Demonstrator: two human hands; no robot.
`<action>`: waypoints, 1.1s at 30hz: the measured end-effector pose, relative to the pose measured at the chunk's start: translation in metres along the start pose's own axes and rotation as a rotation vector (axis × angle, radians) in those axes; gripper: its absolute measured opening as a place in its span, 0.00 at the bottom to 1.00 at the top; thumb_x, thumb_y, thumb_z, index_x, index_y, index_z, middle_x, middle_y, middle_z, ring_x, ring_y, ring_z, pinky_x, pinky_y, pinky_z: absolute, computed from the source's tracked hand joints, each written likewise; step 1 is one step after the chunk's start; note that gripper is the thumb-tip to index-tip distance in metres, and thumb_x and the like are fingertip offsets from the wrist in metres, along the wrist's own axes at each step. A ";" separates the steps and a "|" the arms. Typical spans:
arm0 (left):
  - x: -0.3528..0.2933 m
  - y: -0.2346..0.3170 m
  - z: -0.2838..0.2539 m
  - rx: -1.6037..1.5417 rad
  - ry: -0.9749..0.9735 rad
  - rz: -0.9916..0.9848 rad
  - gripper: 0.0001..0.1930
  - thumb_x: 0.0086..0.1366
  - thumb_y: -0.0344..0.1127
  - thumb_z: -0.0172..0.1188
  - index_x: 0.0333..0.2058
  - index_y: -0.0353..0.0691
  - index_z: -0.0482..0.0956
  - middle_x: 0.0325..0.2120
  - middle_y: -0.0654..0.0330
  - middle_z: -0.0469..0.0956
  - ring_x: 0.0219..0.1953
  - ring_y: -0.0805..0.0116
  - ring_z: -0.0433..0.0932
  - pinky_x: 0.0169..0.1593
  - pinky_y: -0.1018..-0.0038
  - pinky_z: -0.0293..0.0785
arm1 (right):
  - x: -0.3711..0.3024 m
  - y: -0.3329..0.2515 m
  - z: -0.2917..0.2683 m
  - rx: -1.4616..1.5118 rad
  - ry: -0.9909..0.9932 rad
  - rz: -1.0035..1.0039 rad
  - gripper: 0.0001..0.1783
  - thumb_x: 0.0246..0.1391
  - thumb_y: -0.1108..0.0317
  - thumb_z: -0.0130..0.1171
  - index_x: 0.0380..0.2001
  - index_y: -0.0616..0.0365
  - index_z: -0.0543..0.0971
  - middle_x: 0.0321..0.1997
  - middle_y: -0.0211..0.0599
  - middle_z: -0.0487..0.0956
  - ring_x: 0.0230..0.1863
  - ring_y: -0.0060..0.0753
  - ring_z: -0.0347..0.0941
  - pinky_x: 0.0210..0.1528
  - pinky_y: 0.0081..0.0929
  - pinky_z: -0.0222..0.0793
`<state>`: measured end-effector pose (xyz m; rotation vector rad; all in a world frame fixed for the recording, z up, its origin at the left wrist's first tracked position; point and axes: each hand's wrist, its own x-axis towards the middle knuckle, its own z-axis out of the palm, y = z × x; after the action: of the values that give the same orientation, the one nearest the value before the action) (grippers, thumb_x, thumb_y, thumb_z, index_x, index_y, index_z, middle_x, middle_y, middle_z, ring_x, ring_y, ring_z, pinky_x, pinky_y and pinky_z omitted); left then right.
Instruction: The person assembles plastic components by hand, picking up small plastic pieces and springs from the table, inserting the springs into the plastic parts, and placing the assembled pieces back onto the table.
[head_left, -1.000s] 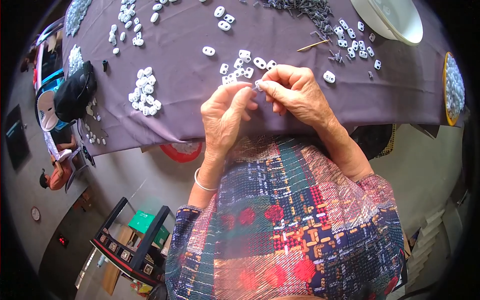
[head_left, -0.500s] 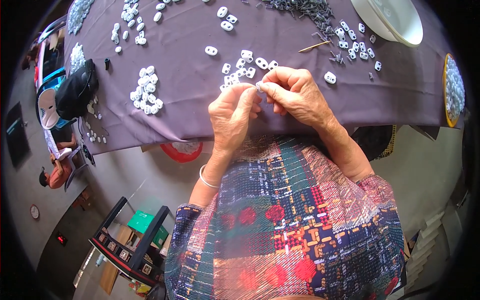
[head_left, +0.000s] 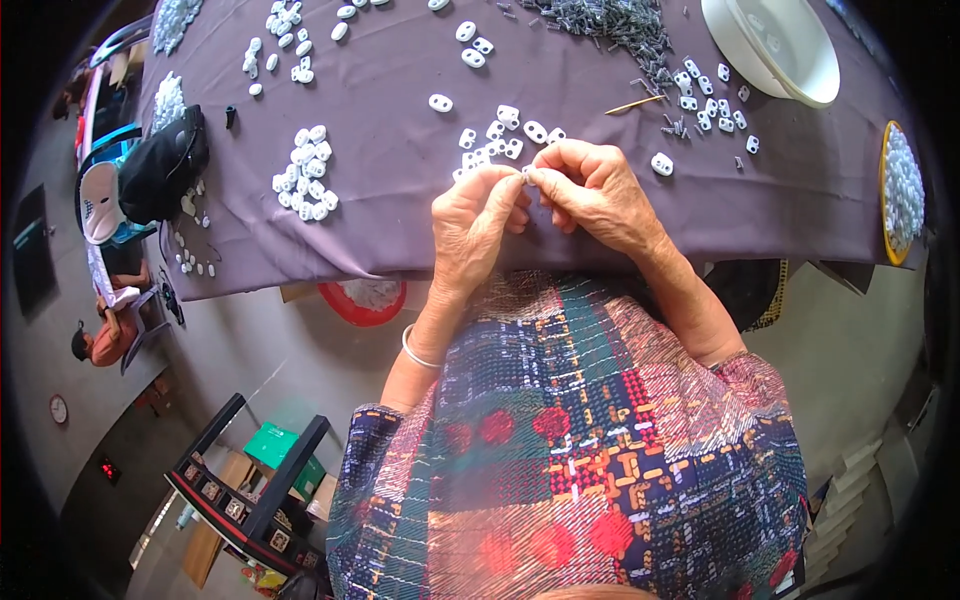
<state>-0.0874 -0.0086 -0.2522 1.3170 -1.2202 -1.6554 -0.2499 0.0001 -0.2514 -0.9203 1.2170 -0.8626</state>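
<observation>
At the near edge of the table, my left hand (head_left: 470, 225) and my right hand (head_left: 605, 200) meet fingertip to fingertip. Both are closed in a pinch on one small white plastic piece (head_left: 527, 175), mostly covered by thumbs and forefingers. Just beyond my fingers lies a loose cluster of white two-holed plastic pieces (head_left: 508, 117), partly hidden behind my left hand. A single white two-holed oval (head_left: 661, 163) rests to the right of my right hand. Off to the left sits a heap of white oval pieces (head_left: 305, 172).
A dark cloth covers the table (head_left: 400, 210). Farther off are a pile of small grey spring-like parts (head_left: 625, 35), a thin wooden stick (head_left: 634, 104) and a white bowl (head_left: 825, 80). A yellow-rimmed basket (head_left: 884, 190) stands right, a black bag (head_left: 165, 170) left. Beneath is a red basin (head_left: 365, 310).
The table and everything on its left side appear shifted slightly right and down in the picture. My hands keep the same pinch, with the white piece now more covered by fingertips.
</observation>
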 end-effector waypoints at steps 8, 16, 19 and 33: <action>0.000 0.003 0.005 -0.012 0.074 -0.010 0.06 0.62 0.30 0.56 0.32 0.33 0.76 0.19 0.65 0.75 0.19 0.80 0.71 0.24 0.84 0.69 | 0.000 0.009 0.001 -0.040 0.044 -0.074 0.08 0.55 0.67 0.55 0.33 0.61 0.74 0.21 0.24 0.73 0.18 0.11 0.68 0.18 0.10 0.65; -0.002 0.001 0.006 0.024 0.083 0.011 0.06 0.62 0.30 0.56 0.32 0.33 0.77 0.20 0.65 0.75 0.19 0.81 0.71 0.24 0.84 0.69 | -0.002 0.001 0.004 -0.008 0.053 0.029 0.09 0.55 0.66 0.55 0.33 0.61 0.75 0.21 0.24 0.73 0.18 0.10 0.67 0.17 0.09 0.64; -0.001 0.002 0.007 0.020 0.083 0.016 0.06 0.62 0.30 0.56 0.32 0.34 0.77 0.20 0.65 0.76 0.20 0.81 0.71 0.24 0.84 0.69 | -0.001 -0.002 0.000 0.008 0.031 0.040 0.09 0.55 0.65 0.55 0.33 0.61 0.76 0.20 0.24 0.73 0.17 0.10 0.67 0.16 0.09 0.63; -0.005 -0.004 0.002 0.019 0.060 0.067 0.07 0.62 0.32 0.56 0.34 0.33 0.77 0.21 0.63 0.76 0.21 0.80 0.73 0.25 0.84 0.71 | 0.000 -0.005 -0.002 -0.004 -0.045 0.007 0.10 0.55 0.64 0.55 0.31 0.61 0.76 0.19 0.24 0.73 0.16 0.11 0.66 0.15 0.10 0.60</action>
<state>-0.0880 -0.0027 -0.2541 1.3134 -1.2346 -1.5501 -0.2521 -0.0022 -0.2471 -0.9336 1.1828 -0.8303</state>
